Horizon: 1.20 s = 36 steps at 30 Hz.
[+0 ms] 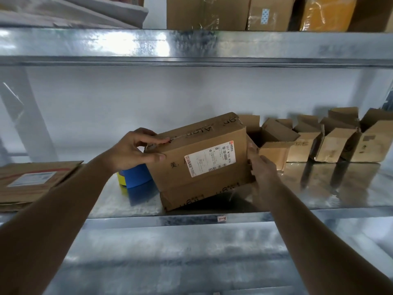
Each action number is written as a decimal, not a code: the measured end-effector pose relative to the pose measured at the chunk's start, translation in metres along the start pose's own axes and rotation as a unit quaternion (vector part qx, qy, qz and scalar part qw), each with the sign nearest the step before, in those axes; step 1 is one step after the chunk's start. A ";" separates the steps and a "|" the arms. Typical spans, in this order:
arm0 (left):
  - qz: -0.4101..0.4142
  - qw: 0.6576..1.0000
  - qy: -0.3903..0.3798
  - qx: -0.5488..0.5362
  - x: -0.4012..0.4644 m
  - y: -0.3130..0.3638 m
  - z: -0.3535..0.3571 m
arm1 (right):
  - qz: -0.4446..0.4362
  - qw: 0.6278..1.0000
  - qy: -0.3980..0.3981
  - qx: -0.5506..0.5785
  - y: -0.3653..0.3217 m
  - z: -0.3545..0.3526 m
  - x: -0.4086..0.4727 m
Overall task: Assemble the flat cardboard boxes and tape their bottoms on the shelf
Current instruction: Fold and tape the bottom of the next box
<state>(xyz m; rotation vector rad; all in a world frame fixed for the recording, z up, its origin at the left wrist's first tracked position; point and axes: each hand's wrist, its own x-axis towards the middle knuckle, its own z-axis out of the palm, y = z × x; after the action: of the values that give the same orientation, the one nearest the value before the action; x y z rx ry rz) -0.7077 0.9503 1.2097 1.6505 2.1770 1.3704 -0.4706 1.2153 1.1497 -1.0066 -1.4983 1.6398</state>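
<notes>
At the far left of the shelf (212, 218), a stack of flat cardboard (32, 184) was seen lying unfolded, well apart from the work. Just right of it, a blue tape roll (136, 174) was stood on the shelf, partly hidden behind the left hand (129, 152). That hand was clamped on the upper left corner of the box (200, 160), its fingers laid along the top seam and its thumb pressed to the near face. The box was held between the two hands, tilted, with its near lower edge rested on the shelf and its long axis run left to right, rising toward the right. The labelled face was turned to the camera; the taped seam was pointed up and away. The right hand (259, 165) was pressed against the right end of the box, fingers bent round that edge. Both hands were about equally near. Further right, a row of assembled boxes (331, 141) was stood with flaps open. It was judged that the coming move depended on turning the box about its long axis.
</notes>
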 end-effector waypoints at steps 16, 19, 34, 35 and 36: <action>-0.020 0.992 -0.080 0.099 0.022 0.009 -0.006 | 0.042 0.996 0.054 -0.051 0.004 -0.006 0.002; -0.010 0.992 -0.077 0.102 0.023 0.013 -0.004 | 0.067 0.994 0.080 -0.040 0.002 -0.007 0.004; -0.037 0.998 -0.034 0.042 0.006 -0.004 -0.013 | 0.137 0.990 0.025 -0.011 0.005 0.015 -0.004; -0.039 0.998 -0.032 0.037 0.006 -0.004 -0.013 | 0.129 0.991 0.019 -0.006 0.003 0.016 -0.007; -0.037 0.998 -0.032 0.033 0.006 -0.004 -0.013 | 0.125 0.992 0.019 -0.002 0.002 0.017 -0.009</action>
<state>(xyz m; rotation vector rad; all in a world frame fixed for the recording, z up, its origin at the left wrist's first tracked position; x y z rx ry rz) -0.7202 0.9474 1.2171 1.5930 2.2466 1.2236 -0.4820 1.1994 1.1493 -1.2610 -1.3952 1.7785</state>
